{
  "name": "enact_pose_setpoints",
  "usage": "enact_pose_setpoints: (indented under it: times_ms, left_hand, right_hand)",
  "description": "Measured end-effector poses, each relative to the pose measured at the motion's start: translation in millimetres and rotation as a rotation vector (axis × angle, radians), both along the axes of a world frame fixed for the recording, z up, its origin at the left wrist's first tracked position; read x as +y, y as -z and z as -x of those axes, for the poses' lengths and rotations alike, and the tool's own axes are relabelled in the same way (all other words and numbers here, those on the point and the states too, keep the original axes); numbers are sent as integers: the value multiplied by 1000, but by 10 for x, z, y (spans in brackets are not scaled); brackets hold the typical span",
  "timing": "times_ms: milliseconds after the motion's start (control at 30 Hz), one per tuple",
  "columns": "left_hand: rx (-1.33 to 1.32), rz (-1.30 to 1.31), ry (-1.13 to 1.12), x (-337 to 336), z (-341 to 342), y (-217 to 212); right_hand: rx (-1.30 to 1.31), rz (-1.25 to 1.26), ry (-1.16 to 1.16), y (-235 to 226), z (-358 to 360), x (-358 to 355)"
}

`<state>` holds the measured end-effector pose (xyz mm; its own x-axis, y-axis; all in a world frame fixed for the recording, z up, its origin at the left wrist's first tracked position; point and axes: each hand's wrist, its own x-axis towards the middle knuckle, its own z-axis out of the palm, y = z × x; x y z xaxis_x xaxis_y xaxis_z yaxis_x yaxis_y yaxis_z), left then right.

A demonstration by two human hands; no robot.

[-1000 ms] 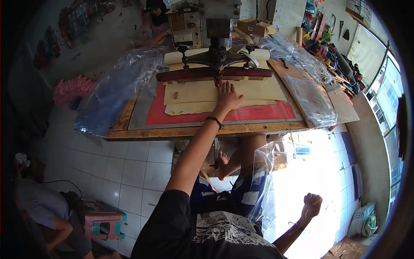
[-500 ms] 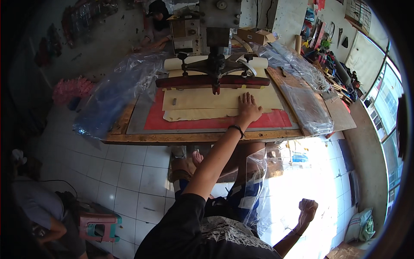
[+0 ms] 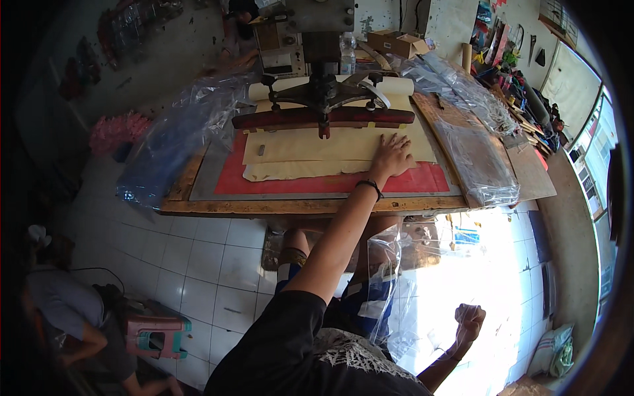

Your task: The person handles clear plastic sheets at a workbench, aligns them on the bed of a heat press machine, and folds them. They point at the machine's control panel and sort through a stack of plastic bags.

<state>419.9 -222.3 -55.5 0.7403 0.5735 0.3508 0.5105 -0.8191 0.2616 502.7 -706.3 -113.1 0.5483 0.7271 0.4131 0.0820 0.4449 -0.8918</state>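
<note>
My left hand lies flat with its fingers spread on the right part of a yellowish sheet. Under that sheet is a red mat on the worktable. Just beyond my fingers, the long dark bar of a press hangs across the sheet. A small grey metal piece rests on the sheet's left part. Low at the right, my right hand is closed in a fist, away from the table. A clear plastic sheet hangs over my lap toward this fist; glare hides much of it.
Clear plastic is heaped on the table's left and right sides. A wooden edge runs along the table's front. At lower left, another person is beside a pink and green stool. Another person is partly visible behind the table.
My left hand has slid a little to the right across the yellowish sheet. The whole view has shifted slightly. My right fist stays in nearly the same place.
</note>
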Motion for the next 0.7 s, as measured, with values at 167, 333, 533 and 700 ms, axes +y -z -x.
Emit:
enact_pose_setpoints:
  times_ms: [167,333,533,700]
  left_hand:
    - [-29,59,98,-19,20,-45]
    - [-84,-2,-37,-33,9,-6]
    - [-23,17,-74,-64,-9,-19]
    - [-9,81,116,-56,13,-63]
  right_hand:
    - [52,-3,-75,62,-172,42]
    - [72,-80,-200,55,-187,154]
    - [183,-207,-264,216,-289,276]
    - [362,-253,-189,303,-274,544]
